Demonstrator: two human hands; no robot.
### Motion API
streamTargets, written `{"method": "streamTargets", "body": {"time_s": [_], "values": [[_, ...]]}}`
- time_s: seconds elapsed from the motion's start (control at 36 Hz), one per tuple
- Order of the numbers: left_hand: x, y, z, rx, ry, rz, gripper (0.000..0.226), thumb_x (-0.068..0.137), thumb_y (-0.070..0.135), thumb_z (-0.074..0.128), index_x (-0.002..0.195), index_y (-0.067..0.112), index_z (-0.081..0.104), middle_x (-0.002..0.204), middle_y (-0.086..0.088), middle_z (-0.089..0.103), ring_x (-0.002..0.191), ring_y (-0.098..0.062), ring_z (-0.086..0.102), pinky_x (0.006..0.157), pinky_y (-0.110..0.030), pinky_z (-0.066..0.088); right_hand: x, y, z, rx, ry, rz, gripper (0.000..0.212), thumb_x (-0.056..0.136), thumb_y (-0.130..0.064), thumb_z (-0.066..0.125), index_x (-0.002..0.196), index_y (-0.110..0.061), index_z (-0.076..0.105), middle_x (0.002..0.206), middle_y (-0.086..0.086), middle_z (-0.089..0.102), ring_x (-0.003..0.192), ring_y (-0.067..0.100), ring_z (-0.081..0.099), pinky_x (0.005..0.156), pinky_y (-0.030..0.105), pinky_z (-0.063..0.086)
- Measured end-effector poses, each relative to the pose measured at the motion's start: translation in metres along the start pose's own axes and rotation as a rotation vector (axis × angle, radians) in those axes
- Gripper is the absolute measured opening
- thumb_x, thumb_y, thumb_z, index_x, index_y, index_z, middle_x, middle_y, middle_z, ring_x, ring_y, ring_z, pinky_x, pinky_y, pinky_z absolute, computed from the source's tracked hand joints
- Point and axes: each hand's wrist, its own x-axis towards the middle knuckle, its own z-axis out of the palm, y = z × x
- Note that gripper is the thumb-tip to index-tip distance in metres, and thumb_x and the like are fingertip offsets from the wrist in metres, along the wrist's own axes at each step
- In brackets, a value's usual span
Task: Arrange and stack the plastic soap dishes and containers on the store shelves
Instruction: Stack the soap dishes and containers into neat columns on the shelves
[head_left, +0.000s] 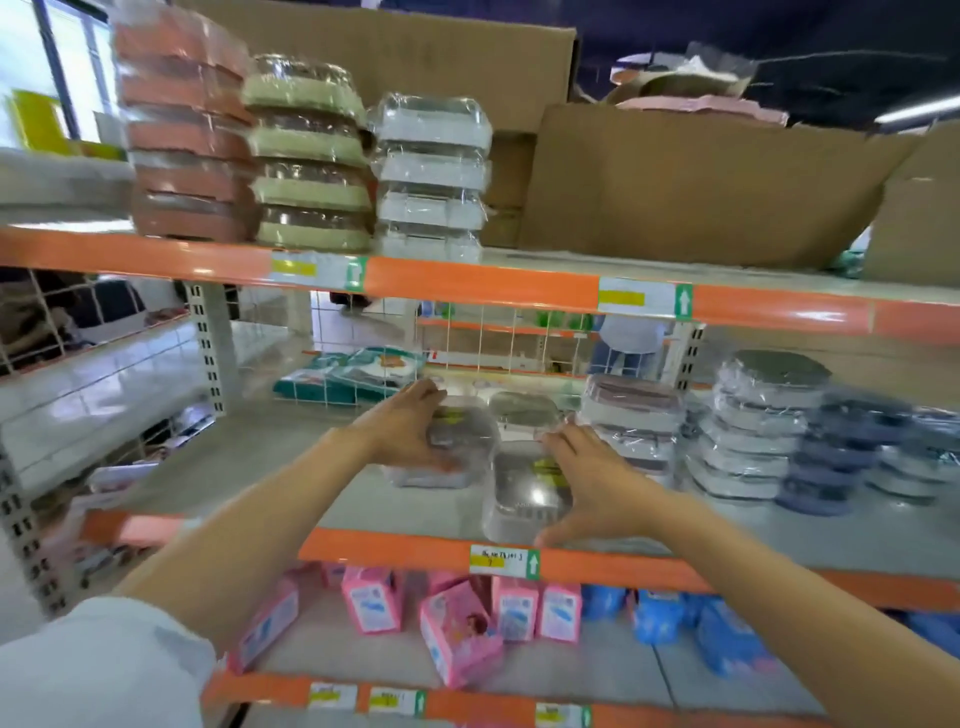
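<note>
The top shelf (519, 270) already carries three neat stacks, and finished piles sit toward the right end of the middle shelf (270, 457). My left hand (410, 431) is wrapped around one clear soap dish (457, 441); my right hand (587, 478), fingers spread, rests on another dish (524, 493) by the front edge. These loose ones are left to stack.

Top shelf — three soap-dish stacks (311, 150); two cardboard boxes (691, 182); two hands (410, 426).

Cardboard boxes (691, 182) above; pink packets (457, 631) below.
</note>
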Motion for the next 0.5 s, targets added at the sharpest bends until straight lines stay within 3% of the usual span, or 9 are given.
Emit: {"method": "streamTargets", "body": {"time_s": [0.11, 0.19, 0.31, 0.39, 0.5], "values": [[-0.022, 0.026, -0.03, 0.009, 0.068, -0.006, 0.084, 0.071, 0.063, 0.07, 0.133, 0.013, 0.044, 0.13, -0.003, 0.037, 0.115, -0.021, 0.042, 0.099, -0.032, 0.039, -0.023, 0.003, -0.015, 0.011, 0.06, -0.047, 0.116, 0.066, -0.065, 0.072, 0.151, -0.015, 0.011, 0.148, -0.001, 0.02, 0.137, 0.02, 0.016, 0.115, 0.032, 0.018], [-0.035, 0.041, -0.057, -0.018, 0.135, 0.001, 0.083, 0.067, 0.065, 0.071, 0.125, 0.011, 0.049, 0.113, -0.001, 0.04, 0.105, -0.018, 0.043, 0.089, -0.029, 0.04, -0.037, 0.005, -0.033, 0.061, 0.11, -0.069, 0.115, 0.064, -0.066, 0.073, 0.149, -0.016, 0.014, 0.145, -0.003, 0.022, 0.135, 0.017, 0.019, 0.113, 0.031, 0.02], [-0.047, 0.058, -0.097, -0.043, 0.217, -0.026, 0.091, 0.068, 0.053, 0.078, 0.138, 0.008, 0.04, 0.115, 0.0, 0.038, 0.105, -0.015, 0.039, 0.09, -0.026, 0.035, -0.05, 0.005, -0.066, 0.121, 0.191, -0.094, 0.111, 0.062, -0.062, 0.077, 0.146, -0.016, 0.021, 0.138, -0.002, 0.028, 0.13, 0.017, 0.025, 0.112, 0.03, 0.024], [-0.051, 0.069, -0.125, -0.056, 0.255, -0.052, 0.106, 0.058, 0.064, 0.075, 0.138, 0.005, 0.04, 0.112, 0.001, 0.035, 0.106, -0.018, 0.039, 0.093, -0.028, 0.035, -0.056, 0.006, -0.091, 0.178, 0.226, -0.094, 0.113, 0.061, -0.06, 0.078, 0.148, -0.017, 0.02, 0.142, -0.002, 0.027, 0.133, 0.017, 0.024, 0.113, 0.033, 0.023], [-0.053, 0.076, -0.158, -0.016, 0.249, -0.067, 0.106, 0.054, 0.065, 0.072, 0.136, 0.005, 0.042, 0.112, 0.0, 0.038, 0.103, -0.015, 0.04, 0.088, -0.026, 0.035, -0.057, 0.01, -0.121, 0.231, 0.262, -0.089, 0.113, 0.059, -0.06, 0.077, 0.147, -0.016, 0.022, 0.134, -0.004, 0.03, 0.126, 0.014, 0.031, 0.109, 0.03, 0.029]]}}
